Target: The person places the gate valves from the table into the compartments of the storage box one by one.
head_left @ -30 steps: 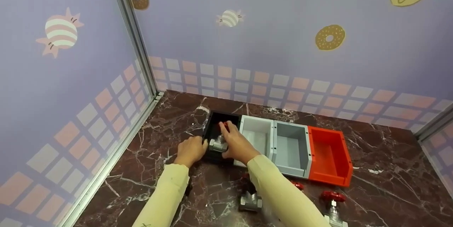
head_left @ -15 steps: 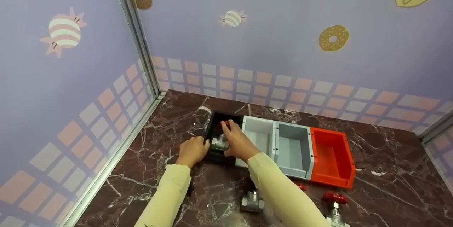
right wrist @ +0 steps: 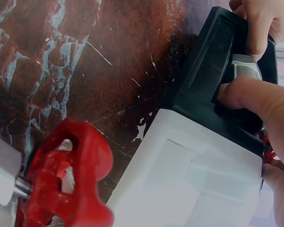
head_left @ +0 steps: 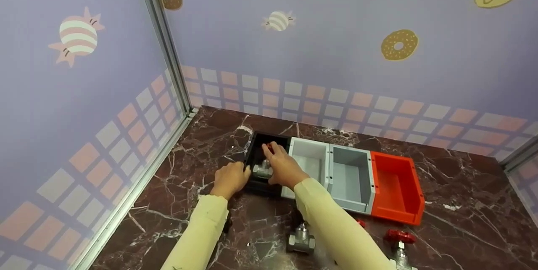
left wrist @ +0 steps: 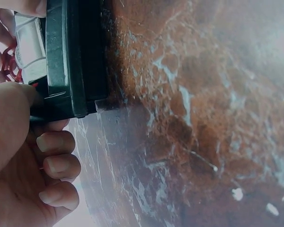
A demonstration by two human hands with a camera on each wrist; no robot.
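Observation:
A gate valve with a metal body [head_left: 261,171] and a red handwheel lies inside the black bin [head_left: 264,189], at the left end of a row of bins. My right hand [head_left: 286,170] reaches over it, fingers at the handwheel and thumb by the metal body, holding the valve. My left hand [head_left: 230,178] grips the bin's left wall; in the left wrist view the thumb [left wrist: 9,111] is on the inner side and curled fingers [left wrist: 59,163] are outside. Part of the valve is hidden behind my right hand.
White [head_left: 309,154], grey [head_left: 349,171] and orange-red [head_left: 395,181] bins adjoin the black one to the right. More valves lie in front on the marble-patterned surface, one [head_left: 301,240] beside my right sleeve and another [head_left: 400,238] farther right. Patterned walls stand behind and left.
The head view has shifted slightly, so everything sits a little farther right in it. Both hands and the valve keep their places at the black bin.

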